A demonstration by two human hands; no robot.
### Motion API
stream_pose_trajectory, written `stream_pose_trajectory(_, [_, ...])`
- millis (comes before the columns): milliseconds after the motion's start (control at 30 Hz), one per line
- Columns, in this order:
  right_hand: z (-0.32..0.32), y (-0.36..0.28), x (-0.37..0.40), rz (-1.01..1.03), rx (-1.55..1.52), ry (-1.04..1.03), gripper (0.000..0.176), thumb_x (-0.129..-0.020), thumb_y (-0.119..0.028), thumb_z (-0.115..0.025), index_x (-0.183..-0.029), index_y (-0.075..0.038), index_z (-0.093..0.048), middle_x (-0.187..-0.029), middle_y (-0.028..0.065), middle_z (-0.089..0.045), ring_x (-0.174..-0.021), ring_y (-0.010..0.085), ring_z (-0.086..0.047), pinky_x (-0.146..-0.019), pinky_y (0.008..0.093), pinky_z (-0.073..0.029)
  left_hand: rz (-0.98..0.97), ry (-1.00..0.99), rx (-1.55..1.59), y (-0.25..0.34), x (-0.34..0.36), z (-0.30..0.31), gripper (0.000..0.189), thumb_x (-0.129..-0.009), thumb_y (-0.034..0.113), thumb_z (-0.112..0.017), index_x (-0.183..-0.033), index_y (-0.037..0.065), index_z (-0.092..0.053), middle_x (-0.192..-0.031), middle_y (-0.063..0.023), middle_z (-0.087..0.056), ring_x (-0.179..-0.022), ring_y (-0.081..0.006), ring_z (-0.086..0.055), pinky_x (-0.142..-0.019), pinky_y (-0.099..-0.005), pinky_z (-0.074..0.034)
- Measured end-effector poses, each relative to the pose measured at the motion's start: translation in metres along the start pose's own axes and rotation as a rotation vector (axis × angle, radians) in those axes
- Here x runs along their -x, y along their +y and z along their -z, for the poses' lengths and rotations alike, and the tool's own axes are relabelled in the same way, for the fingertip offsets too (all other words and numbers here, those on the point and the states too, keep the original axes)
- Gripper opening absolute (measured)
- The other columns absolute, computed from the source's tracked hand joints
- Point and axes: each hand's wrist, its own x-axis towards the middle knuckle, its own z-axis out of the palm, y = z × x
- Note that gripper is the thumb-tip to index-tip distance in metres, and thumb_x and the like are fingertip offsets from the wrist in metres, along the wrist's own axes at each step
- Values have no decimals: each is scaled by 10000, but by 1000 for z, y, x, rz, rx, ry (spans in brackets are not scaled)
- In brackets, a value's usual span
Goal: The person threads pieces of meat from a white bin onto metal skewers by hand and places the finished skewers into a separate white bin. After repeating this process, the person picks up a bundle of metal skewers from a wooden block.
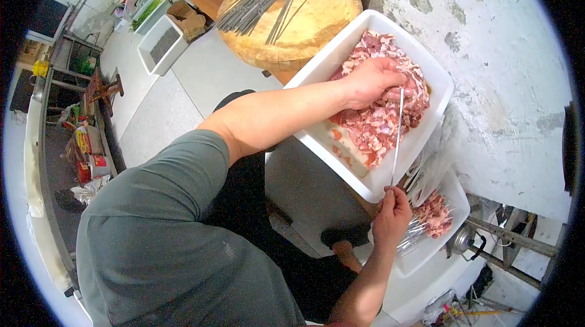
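Two hands [373,82] [392,216], one held skewer [398,138]

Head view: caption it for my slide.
Raw meat in a white tub; left hand at one end of a metal skewer, right hand gripping the other.

Left arm: bare forearm [292,111] extended from the near left toward the far right, elbow slightly bent; left hand [373,82] knuckles up, thumb and fingers pinched. Right arm: bare forearm [365,284] reaching away from the near edge; right hand [392,217] nearer than the left hand, its fingers curled against the thumb.
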Motion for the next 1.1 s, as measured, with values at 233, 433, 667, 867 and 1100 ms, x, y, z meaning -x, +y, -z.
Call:
stream_pose_trajectory(233, [-1, -2, -1, 33, 61, 33, 243, -954, -200, -555, -992, 13, -666, -692, 96, -620, -620, 174, -569, -597, 320, -460, 0, 20, -52, -3, 1, -5, 161, -969, 114, -558, -1054, -15, -603, -1025, -143, -682, -843, -171, -661, -702, -267, -537])
stream_pose_trajectory(433, [-2, 0, -4, 40, 123, 51, 253, -950, -210, -553, -996, 10, -669, -720, 120, -646, -628, 203, -598, -623, 347, -480, 121, 10, 147, 4, 4, -4, 246, -987, 193, -541, -1107, -16, -589, -1070, -146, -676, -986, -203, -670, -861, -341, -565])
stream_pose_trajectory(667, [-6, -1, -4, -50, 106, 55, 242, -947, -197, -556, -1005, 4, -677, -847, 156, -694, -738, 259, -651, -703, 363, -502, 117, 44, 113, -3, 0, -1, 270, -997, 215, -524, -1109, -21, -589, -1055, -141, -683, -973, -218, -679, -826, -335, -574])
stream_pose_trajectory(867, [-11, 8, -9, 47, 136, 95, 247, -946, -199, -562, -1019, 5, -681, -941, 170, -704, -836, 280, -673, -769, 364, -512, 135, 80, 158, 3, 4, -5, 253, -990, 206, -538, -1084, -24, -590, -1046, -156, -684, -960, -223, -685, -815, -339, -580])
stream_pose_trajectory(1100, [-14, 6, -9, 43, 131, 90, 250, -947, -199, -564, -1022, 9, -680, -930, 170, -703, -816, 267, -669, -745, 359, -511, 120, 106, 154, 7, 5, -7, 251, -987, 209, -544, -1063, -23, -601, -1020, -156, -689, -921, -217, -691, -795, -333, -583])
